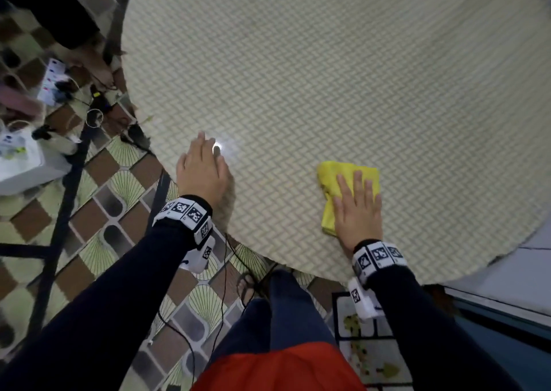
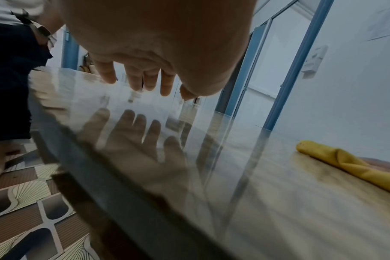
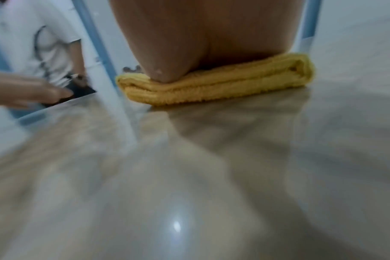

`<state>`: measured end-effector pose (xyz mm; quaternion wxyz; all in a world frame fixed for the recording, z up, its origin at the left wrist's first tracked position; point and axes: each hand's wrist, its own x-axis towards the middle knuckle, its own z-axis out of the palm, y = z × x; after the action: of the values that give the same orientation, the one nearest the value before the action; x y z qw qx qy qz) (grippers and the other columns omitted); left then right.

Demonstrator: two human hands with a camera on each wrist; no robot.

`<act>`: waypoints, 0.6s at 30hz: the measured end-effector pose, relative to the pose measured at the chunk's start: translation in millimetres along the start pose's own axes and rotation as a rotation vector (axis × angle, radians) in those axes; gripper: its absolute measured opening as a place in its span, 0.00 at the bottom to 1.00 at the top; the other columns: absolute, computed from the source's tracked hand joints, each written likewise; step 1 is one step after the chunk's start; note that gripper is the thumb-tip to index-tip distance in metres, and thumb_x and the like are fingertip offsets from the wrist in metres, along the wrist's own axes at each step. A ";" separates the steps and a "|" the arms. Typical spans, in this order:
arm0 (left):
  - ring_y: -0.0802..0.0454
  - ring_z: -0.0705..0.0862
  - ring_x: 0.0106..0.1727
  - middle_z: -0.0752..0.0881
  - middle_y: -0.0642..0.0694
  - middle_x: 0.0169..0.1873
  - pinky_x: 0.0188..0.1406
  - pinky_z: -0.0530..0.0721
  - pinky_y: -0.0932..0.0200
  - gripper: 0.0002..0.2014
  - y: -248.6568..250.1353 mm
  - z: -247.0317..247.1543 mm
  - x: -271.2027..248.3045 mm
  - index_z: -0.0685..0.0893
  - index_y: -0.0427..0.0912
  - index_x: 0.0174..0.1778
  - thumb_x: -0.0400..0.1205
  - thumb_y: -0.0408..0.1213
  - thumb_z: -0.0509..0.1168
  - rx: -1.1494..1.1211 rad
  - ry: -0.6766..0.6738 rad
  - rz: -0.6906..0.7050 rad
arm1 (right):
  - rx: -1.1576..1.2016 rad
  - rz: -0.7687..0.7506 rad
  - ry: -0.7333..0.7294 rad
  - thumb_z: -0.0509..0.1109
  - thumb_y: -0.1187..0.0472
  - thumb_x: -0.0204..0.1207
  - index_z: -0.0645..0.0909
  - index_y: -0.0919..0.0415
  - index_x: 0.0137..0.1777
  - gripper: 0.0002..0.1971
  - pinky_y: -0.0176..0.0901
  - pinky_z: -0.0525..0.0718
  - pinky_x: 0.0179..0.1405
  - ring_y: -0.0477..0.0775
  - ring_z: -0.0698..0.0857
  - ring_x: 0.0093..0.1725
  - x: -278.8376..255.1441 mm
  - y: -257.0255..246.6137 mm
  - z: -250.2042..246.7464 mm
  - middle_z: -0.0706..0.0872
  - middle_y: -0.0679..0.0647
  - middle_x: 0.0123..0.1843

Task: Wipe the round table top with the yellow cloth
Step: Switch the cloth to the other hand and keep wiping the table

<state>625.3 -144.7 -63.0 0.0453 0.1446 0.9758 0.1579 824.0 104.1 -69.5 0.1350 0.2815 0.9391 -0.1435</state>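
Head view | yellow cloth (image 1: 334, 182) pressed flat under right hand (image 1: 357, 208), fingers straight | unwiped round table top (image 1: 328, 77) lies beyond cloth | left hand (image 1: 202, 170) left of cloth, relaxed, nothing held.

cloth (image 1: 343, 188) on table top (image 1: 328, 77), near front edge

Patterned tile floor (image 1: 98, 259); white power strips (image 1: 52, 80) with cables, left; floor mat (image 1: 369, 358), lower right.
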 end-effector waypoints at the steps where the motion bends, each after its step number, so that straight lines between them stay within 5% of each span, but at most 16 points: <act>1: 0.47 0.67 0.79 0.66 0.44 0.81 0.77 0.63 0.42 0.22 -3.4 -1.2 5.3 0.71 0.41 0.77 0.87 0.43 0.52 0.002 0.000 0.005 | 0.042 0.092 -0.020 0.38 0.43 0.86 0.43 0.41 0.84 0.26 0.63 0.38 0.81 0.57 0.39 0.85 13.6 -0.4 -5.6 0.37 0.51 0.86; 4: 0.49 0.65 0.80 0.66 0.44 0.81 0.77 0.63 0.43 0.22 -12.3 -4.9 24.5 0.71 0.41 0.77 0.87 0.42 0.52 0.014 -0.002 0.015 | 0.096 0.286 -0.086 0.40 0.41 0.86 0.36 0.40 0.83 0.28 0.66 0.34 0.80 0.58 0.32 0.83 62.1 -15.0 -24.2 0.31 0.53 0.85; 7: 0.49 0.65 0.80 0.66 0.44 0.81 0.77 0.64 0.43 0.23 -19.6 -7.6 45.1 0.71 0.40 0.77 0.86 0.42 0.53 0.005 0.004 0.002 | 0.064 0.267 -0.125 0.40 0.40 0.85 0.33 0.40 0.83 0.29 0.67 0.33 0.78 0.61 0.30 0.83 107.9 -48.0 -34.6 0.28 0.55 0.84; 13: 0.47 0.66 0.80 0.67 0.44 0.81 0.77 0.65 0.42 0.21 -31.7 -16.9 92.2 0.72 0.41 0.76 0.87 0.43 0.53 0.019 0.018 -0.017 | -0.056 -0.135 -0.099 0.35 0.39 0.82 0.38 0.43 0.83 0.30 0.69 0.30 0.75 0.64 0.39 0.84 126.1 -149.6 -11.8 0.37 0.57 0.86; 18: 0.45 0.64 0.81 0.66 0.43 0.81 0.77 0.63 0.41 0.21 -37.9 -25.7 138.2 0.72 0.40 0.76 0.88 0.43 0.52 0.009 0.027 -0.004 | -0.169 -0.559 -0.133 0.41 0.47 0.85 0.48 0.46 0.85 0.27 0.67 0.46 0.78 0.62 0.50 0.85 78.2 -165.8 7.3 0.50 0.57 0.86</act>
<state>479.9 -145.7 -56.8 0.0317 0.1407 0.9772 0.1555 668.2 7.1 -70.3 0.1747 -0.0102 0.9779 -0.1144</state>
